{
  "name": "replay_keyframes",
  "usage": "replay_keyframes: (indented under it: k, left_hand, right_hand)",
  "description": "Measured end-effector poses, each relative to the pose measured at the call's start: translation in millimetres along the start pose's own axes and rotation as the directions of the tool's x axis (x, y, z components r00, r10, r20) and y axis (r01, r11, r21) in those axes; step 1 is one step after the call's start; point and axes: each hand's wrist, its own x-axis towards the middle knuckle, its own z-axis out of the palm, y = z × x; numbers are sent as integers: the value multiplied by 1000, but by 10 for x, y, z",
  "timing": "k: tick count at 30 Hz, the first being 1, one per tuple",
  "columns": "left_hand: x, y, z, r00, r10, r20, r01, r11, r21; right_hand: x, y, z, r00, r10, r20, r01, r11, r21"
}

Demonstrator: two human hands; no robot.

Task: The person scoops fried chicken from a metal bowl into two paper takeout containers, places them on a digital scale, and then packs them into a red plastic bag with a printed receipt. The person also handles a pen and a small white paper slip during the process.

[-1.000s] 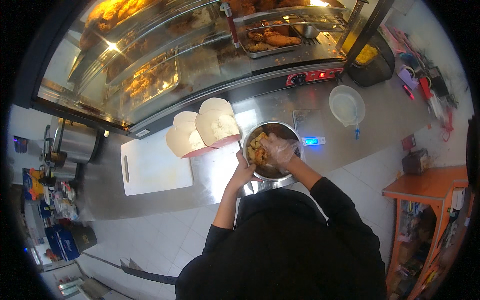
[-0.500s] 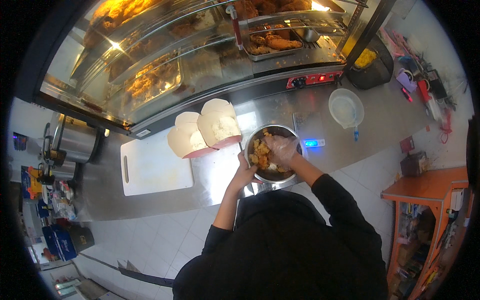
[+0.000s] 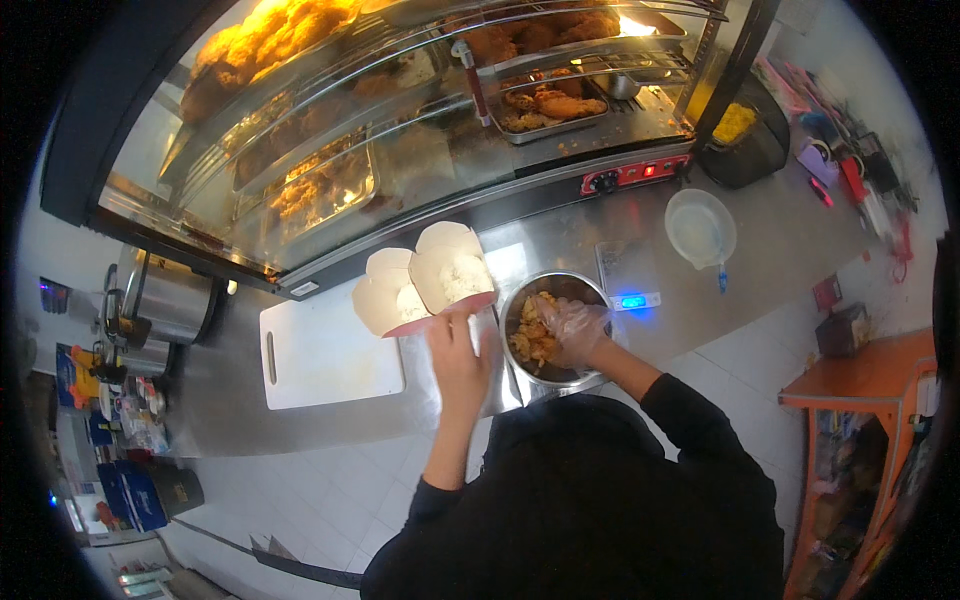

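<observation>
A round steel bowl (image 3: 590, 290) of fried chicken pieces (image 3: 530, 340) sits on the steel counter. My right hand (image 3: 575, 330), in a clear plastic glove, reaches into the bowl and closes on the chicken pieces. My bare left hand (image 3: 458, 350) grips the near edge of an open paper food box (image 3: 455, 268) with a red outside and white inside. A second open box (image 3: 385, 295) stands just left of it.
A white cutting board (image 3: 330, 355) lies left of the boxes. Behind them is a glass warming cabinet (image 3: 400, 110) with trays of fried food. A clear round tub (image 3: 700, 228) and a scale display (image 3: 635, 300) are right of the bowl. Steel pots (image 3: 165, 300) stand far left, an orange shelf (image 3: 860, 380) right.
My left hand has left the rim of the bowl and moved left to grip the paper box. My right hand stays in the bowl.
</observation>
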Motion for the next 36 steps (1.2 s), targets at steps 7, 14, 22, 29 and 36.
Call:
replay_keyframes:
  k: [7,14,22,29,36]
  left_hand:
    - [651,-317,117,908,384,165,-418,845,334]
    - [1127,349,426,874,485,21,-485,874,-12]
    - [1153,991,956,761,646,57,-620,751,-226]
    - [756,1330,1211,611,771,179,-704,633,-321]
    - [772,1323,832,705,707,46,-593,624,-509]
  right_hand:
    - [50,-28,161,998,23,-63,-15,991,135]
    - [-142,-104,134,995,21,-102,-27,998,-57]
    - [-322,-98,111,954,84,-287,-66,995,73]
    - [239,130,861,920,182,-348,-163,983,85]
    - [125,27,511,850,136,-509,28,953,302]
